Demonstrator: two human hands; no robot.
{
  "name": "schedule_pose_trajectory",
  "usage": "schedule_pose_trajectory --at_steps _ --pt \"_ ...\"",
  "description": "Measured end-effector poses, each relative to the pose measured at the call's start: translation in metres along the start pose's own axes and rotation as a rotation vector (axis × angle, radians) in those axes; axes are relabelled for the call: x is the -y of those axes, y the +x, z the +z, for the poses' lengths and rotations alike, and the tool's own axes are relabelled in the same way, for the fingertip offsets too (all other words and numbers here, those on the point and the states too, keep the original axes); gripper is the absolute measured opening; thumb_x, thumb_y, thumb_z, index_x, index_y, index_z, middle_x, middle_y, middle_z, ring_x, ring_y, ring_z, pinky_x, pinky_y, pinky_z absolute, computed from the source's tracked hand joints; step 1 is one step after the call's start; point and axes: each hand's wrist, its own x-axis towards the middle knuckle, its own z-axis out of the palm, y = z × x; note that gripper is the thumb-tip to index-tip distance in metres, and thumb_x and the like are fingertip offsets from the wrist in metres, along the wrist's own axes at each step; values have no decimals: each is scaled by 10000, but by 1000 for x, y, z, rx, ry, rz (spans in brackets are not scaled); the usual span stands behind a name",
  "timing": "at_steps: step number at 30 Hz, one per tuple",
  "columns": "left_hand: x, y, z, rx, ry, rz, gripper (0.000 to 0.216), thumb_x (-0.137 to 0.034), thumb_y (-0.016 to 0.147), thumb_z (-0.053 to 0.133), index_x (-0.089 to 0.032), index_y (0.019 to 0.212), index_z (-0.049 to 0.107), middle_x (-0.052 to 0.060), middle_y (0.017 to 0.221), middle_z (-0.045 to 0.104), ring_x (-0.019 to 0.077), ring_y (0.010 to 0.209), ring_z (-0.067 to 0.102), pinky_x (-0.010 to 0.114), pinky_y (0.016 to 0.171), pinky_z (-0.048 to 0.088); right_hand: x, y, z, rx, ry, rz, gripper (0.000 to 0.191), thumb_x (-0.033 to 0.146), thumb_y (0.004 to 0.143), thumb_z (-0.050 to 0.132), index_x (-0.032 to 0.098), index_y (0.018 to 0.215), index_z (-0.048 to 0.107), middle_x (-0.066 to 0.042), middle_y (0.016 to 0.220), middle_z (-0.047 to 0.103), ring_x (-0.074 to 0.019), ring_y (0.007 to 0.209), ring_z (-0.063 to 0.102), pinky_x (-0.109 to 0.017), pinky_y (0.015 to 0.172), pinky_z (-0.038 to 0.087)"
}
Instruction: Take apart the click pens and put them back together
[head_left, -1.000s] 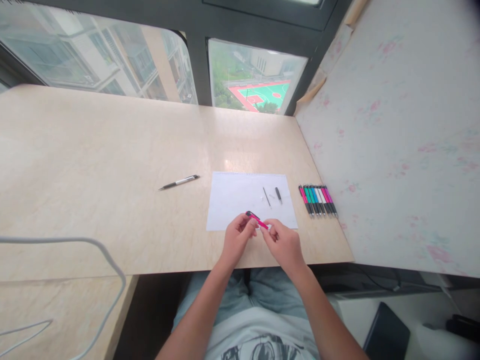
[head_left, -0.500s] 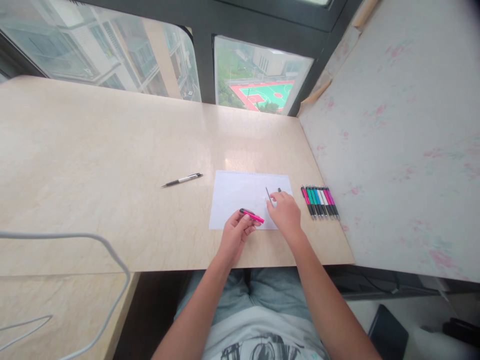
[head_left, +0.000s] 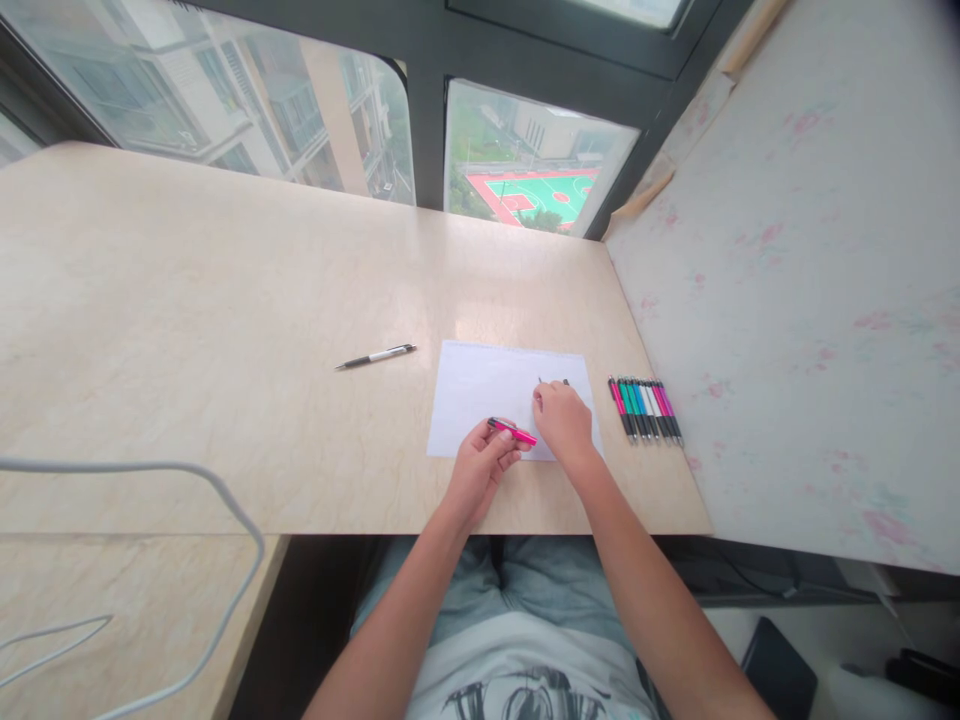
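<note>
In my left hand (head_left: 484,465), closed fingers grip the pink barrel of a pen (head_left: 512,432) with a black end and a clip. It is held over the near edge of a white sheet of paper (head_left: 472,400). My right hand (head_left: 564,418) is closed low over the sheet's right part. A thin dark pen refill (head_left: 540,380) pokes out past its fingertips, the rest hidden by the hand. Just beyond the knuckles shows the end of a small black piece (head_left: 566,382), mostly covered by the hand.
A white and black pen (head_left: 376,357) lies left of the sheet. Several coloured pens (head_left: 645,410) stand in a lined-up row at the right, near the papered wall (head_left: 795,350). A grey cable (head_left: 217,485) loops at the left front. Windows border the table's far side.
My right hand has turned over and lowered toward the paper, now covering most of the refill that showed before. My left hand keeps hold of the pink barrel. The view has shifted slightly.
</note>
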Motion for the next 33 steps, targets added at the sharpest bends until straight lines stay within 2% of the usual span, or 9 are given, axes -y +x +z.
schedule_pose_trajectory --at_steps 4,8,14,19,25,33 --pt "0 0 -2 1 -5 12 281 -320 793 775 -154 970 633 60 898 717 130 810 680 222 723 497 -1 -7 -7 -18 157 -23 149 175 907 533 209 911 678 -77 944 700 -226 920 609 -298 663 400" --pt "0 0 -3 8 -17 18 268 -304 806 768 -156 985 636 59 916 719 119 827 674 208 732 493 -7 -26 -10 -23 564 -7 147 229 874 560 208 949 684 -39 897 722 -180 764 630 -306 696 459" --pt "0 0 -2 -15 1 21 270 -298 785 789 -156 970 653 38 888 704 109 794 664 205 720 499 -18 -56 -3 75 1112 151 194 361 815 665 202 918 709 -61 897 749 -210 829 684 -299 666 490" --pt "1 1 -3 -32 37 33 272 -298 783 790 -159 978 661 36 894 700 108 785 662 202 710 506 -20 -71 -4 152 1471 220 210 372 830 677 193 939 665 -71 943 760 -190 831 707 -265 628 473" --pt "3 1 -2 -27 83 52 255 -292 795 780 -162 982 667 40 909 704 110 794 670 198 705 510 -14 -80 -2 110 1603 288 207 357 799 728 190 914 687 -44 846 745 -165 775 692 -246 615 460" --pt "1 1 1 -45 99 49 244 -285 788 786 -162 961 666 44 908 718 109 795 675 194 704 509 -10 -85 4 30 1624 370 201 358 773 756 198 890 723 -8 751 707 -133 691 612 -257 648 464"
